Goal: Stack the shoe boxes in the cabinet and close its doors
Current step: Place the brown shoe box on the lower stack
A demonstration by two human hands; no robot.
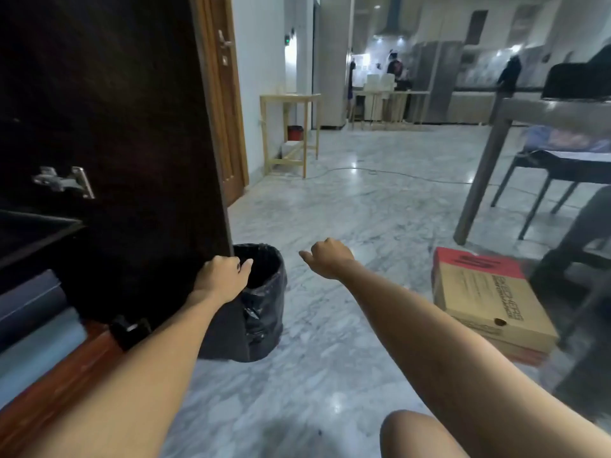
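Two hands: left grip [224,272] curled round upright cabinet door [132,127] edge, right grip [325,257] curled, empty.

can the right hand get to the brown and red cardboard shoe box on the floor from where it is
Probably yes: the right hand hangs curled and holds nothing, and only bare marble floor lies between it and the brown and red cardboard shoe box.

shoe box [489,302] lid print blurred, unreadable, no other txt
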